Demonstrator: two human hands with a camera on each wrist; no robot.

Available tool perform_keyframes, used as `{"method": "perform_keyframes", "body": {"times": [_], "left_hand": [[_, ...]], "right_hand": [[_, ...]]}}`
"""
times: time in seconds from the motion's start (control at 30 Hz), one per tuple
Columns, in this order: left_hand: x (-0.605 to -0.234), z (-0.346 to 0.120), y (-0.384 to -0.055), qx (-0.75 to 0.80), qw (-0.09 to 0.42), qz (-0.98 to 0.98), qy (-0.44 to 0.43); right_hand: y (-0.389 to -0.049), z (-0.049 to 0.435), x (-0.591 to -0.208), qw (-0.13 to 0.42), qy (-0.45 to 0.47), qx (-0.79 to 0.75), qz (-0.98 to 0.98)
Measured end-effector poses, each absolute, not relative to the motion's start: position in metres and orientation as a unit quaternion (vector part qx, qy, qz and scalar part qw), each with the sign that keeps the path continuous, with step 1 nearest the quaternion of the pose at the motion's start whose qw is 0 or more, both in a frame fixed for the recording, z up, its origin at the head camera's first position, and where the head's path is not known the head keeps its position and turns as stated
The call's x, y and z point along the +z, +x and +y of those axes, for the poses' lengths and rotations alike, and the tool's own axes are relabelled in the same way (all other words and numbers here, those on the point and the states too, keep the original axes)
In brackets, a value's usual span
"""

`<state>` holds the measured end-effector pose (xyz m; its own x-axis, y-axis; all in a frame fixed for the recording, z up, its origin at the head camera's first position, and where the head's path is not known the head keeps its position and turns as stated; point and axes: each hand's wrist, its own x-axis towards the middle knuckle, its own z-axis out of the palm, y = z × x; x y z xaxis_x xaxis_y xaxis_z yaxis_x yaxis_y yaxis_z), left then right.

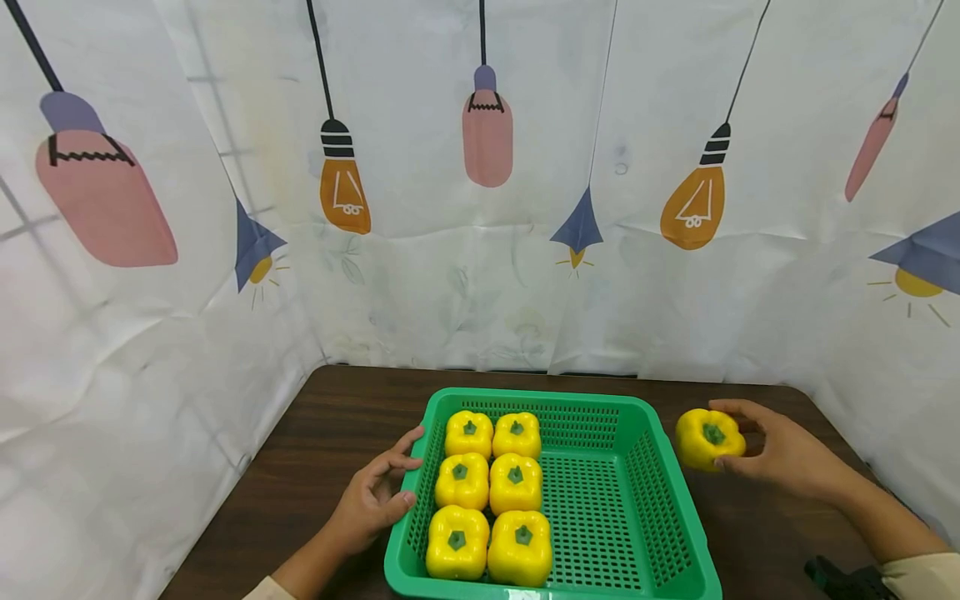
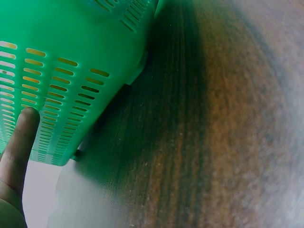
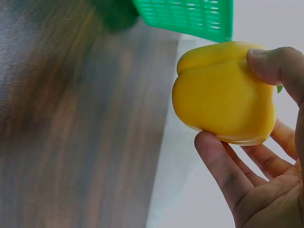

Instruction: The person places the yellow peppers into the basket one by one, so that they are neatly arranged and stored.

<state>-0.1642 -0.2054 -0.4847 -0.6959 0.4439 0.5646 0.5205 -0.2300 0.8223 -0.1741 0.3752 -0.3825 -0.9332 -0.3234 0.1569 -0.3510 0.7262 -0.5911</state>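
Note:
My right hand (image 1: 787, 454) holds a yellow bell pepper (image 1: 697, 439) beyond the basket's right side, above the table. In the right wrist view, thumb and fingertips pinch that bell pepper (image 3: 223, 95) from opposite sides. A green plastic basket (image 1: 637, 408) stands on the table, with several more yellow bell peppers (image 1: 462, 481) in two columns along its left half, stems up. At the basket's left side rests my left hand (image 1: 371, 496), its fingers loosely bent. One finger (image 2: 21, 142) lies against the slotted outer wall in the left wrist view.
The dark wooden table (image 1: 292, 467) extends on both sides of the basket. A white curtain (image 1: 420, 283) printed with lamps hangs behind and beside it. Near my right forearm lies a black object (image 1: 847, 579), partly cut off by the frame.

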Motion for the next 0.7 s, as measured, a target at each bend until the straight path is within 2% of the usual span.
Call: {"method": "perform_keyframes", "body": {"times": [0.7], "left_hand": [[-0.485, -0.205, -0.165, -0.676, 0.034, -0.621, -0.396]], "right_hand": [[-0.168, 0.351, -0.345, 0.042, 0.233, 0.352, -0.906]]}}
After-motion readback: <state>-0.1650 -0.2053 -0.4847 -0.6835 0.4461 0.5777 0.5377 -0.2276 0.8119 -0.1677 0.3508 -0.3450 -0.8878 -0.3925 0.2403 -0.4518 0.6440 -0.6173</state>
